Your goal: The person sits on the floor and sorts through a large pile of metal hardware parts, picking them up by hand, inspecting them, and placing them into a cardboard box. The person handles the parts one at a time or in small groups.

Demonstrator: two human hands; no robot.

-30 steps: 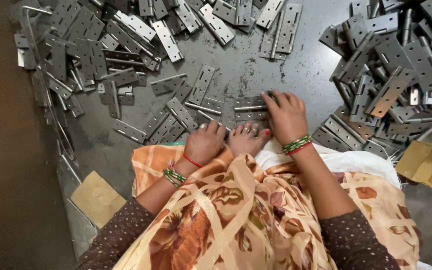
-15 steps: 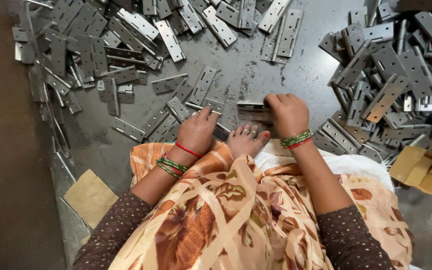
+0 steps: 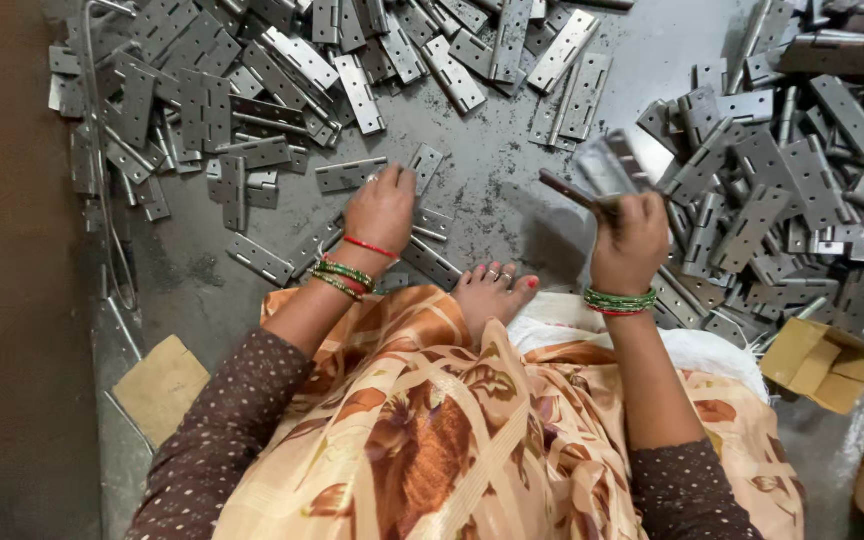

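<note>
Head camera, looking down: a person in a patterned orange garment is sitting on a dark grey metal floor (image 3: 512, 190), one bare foot (image 3: 489, 293) tucked forward between the arms. The right hand (image 3: 632, 235) is now lifting clear of the floor, fingers closed around a small stack of flat grey steel hinges (image 3: 607, 170), which is blurring with motion; half a second ago both hands were pressed together low over that same stack beside the foot. The left hand (image 3: 382, 210) is now reaching away to the left, fingers spread and resting on loose hinge plates (image 3: 352, 175) lying flat on the floor. Large heaps of identical hinges (image 3: 772, 190) are lying to the right and across the top. A small open cardboard box (image 3: 820, 362) is sitting at the right.
</note>
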